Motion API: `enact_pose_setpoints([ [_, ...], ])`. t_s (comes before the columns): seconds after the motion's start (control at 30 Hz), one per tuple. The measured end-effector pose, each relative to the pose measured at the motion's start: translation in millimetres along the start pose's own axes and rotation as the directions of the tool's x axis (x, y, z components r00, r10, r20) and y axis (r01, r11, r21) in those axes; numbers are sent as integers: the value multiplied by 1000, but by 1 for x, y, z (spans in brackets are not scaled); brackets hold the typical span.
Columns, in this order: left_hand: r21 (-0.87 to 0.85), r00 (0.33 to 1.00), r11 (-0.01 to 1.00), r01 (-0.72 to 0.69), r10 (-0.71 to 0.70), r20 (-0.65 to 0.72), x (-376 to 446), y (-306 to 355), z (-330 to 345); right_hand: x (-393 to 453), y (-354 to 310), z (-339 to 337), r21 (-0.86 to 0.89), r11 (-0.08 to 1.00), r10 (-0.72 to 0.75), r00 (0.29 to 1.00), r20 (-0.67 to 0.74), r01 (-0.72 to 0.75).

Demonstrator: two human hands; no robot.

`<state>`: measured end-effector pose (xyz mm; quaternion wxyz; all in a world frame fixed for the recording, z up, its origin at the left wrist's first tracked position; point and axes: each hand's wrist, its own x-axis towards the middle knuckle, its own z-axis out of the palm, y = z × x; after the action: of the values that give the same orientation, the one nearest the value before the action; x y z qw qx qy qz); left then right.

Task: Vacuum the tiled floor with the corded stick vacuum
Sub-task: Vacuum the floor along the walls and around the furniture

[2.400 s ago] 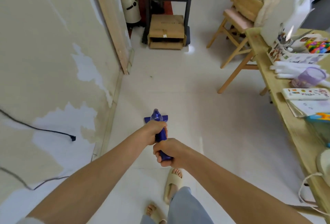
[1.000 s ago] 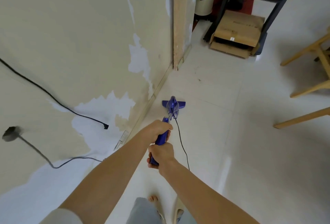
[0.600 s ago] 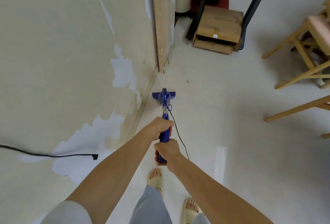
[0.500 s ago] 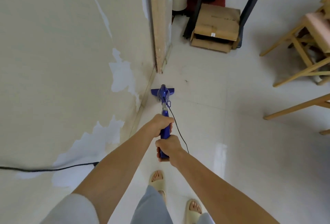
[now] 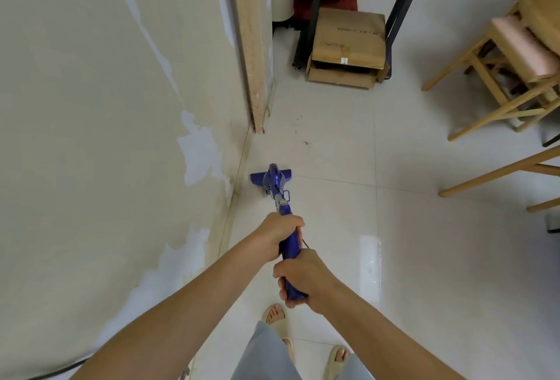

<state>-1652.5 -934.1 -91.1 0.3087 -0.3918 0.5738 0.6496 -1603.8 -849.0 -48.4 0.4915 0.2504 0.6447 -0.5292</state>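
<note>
The corded stick vacuum (image 5: 287, 243) stands at the centre of the frame, tilted back toward the person, with its blue floor head (image 5: 270, 178) flat on the tiled floor (image 5: 424, 258) just beside the skirting at the foot of the wall (image 5: 106, 107). The left hand (image 5: 280, 235) holds the blue handle higher along the shaft, fingers wrapped round it; the right hand (image 5: 303, 276) holds the end of the handle below it in the frame, fingers likewise clamped round the grip. A short length of black cord (image 5: 304, 243) shows between the two hands. The step in hand appears to be a forward stroke along the wall edge. A patch of dark debris (image 5: 306, 143) lies on the floor above the floor head in the frame, near the foot of the wooden board (image 5: 251, 46) leaning on the wall. The next move probably calls for pushing the head straight up-frame over that debris, keeping it flat on the tile and parallel to the skirting. Beyond, at the upper centre, cardboard boxes (image 5: 348, 43) on a black shelf rack (image 5: 394, 16) limit the stroke; wooden chair legs (image 5: 485, 101) stand at the upper right. The cord should be kept behind the head to avoid running over it.
</note>
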Motion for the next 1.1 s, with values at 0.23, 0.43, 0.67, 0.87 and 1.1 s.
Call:
enact_pose_setpoints([
  [0.23, 9, 999, 1000, -23, 23, -43, 21, 17, -7, 40, -12, 7, -44, 999, 8, 996, -86, -12],
  [0.43, 70, 999, 997, -38, 37, 17, 5, 8, 8, 6, -3, -6, -8, 999, 30, 999, -41, -31],
  [0.67, 95, 999, 995, -37, 35, 31, 6, 0, 3, 3, 2, -2, -4, 999, 44, 999, -1, -44],
  [0.87, 127, 995, 991, -52, 62, -81, 40, 4, 0, 51, -2, -1, -86, 996, 22, 997, -69, -28],
  [1.1, 151, 993, 988, -41, 57, -103, 51, -13, 13, 56, 15, -14, -131, 991, 24, 998, -60, -31],
])
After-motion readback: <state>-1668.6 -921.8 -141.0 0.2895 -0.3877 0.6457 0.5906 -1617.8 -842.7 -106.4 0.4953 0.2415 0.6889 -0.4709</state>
